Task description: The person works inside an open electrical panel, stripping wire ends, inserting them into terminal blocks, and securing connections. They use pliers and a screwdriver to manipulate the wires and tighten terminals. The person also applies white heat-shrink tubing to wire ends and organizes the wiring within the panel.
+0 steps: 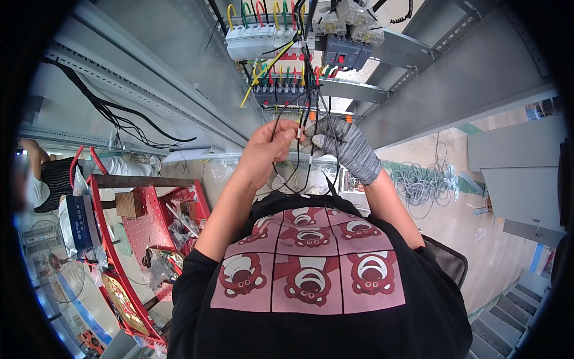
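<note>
My left hand (266, 151), bare, pinches a black wire with a short white sleeve (299, 131) on it between thumb and fingertips. Close beside it, my right hand (349, 148) wears a grey knit glove. Its fingers are curled round the black wires (308, 170), which hang down in loose loops toward my chest. These wires come from a bundle (306, 57) running down the front of the cabinet. Behind the hands sit a row of white breakers (248, 43), a lower row of dark grey breakers (276, 98) and a larger dark breaker (347, 54).
Grey metal cabinet panels (466, 90) rise on both sides. More black cables (107, 107) hang at the left. A red tool cart (156, 224) stands lower left, with another person (45, 170) behind it. Coiled grey cable (421, 182) lies on the floor at right, near grey panels (520, 197).
</note>
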`<state>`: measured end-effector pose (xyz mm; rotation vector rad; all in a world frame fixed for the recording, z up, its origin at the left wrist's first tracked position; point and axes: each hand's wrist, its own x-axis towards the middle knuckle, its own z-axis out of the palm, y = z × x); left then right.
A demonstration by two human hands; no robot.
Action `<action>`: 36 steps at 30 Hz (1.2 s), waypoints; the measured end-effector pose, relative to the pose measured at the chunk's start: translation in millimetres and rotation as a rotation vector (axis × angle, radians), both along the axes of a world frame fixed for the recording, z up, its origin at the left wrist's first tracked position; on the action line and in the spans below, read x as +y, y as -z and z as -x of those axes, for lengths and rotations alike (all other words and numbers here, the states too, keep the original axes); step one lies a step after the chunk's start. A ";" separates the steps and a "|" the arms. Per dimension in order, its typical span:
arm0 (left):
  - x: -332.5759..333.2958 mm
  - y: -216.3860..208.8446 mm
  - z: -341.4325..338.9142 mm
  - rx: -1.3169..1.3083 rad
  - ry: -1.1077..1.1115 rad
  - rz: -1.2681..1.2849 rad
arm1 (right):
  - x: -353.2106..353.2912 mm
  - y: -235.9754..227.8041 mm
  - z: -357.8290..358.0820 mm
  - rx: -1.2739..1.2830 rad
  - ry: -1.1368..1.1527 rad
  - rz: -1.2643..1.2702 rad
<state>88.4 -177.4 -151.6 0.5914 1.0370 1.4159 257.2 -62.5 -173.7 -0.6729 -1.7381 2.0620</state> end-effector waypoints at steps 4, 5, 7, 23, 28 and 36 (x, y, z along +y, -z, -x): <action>-0.9 4.2 -3.8 0.193 -0.101 -0.027 | 5.6 -3.8 3.8 0.005 0.089 0.063; -0.3 5.2 -4.7 0.206 -0.138 -0.028 | 8.5 -9.2 4.3 0.106 0.058 0.105; -0.5 4.5 -5.2 0.213 -0.198 -0.022 | 16.1 -19.1 12.4 0.199 0.083 0.180; 34.0 -13.7 28.4 -0.326 0.233 -0.257 | 57.8 -59.1 54.5 0.022 0.235 -0.137; 60.3 -24.6 24.1 0.230 0.103 -0.212 | 63.4 -60.1 54.2 -0.018 0.225 -0.166; 66.5 -13.9 8.2 0.357 -0.163 -0.231 | 65.3 -69.7 51.9 -0.067 0.141 -0.352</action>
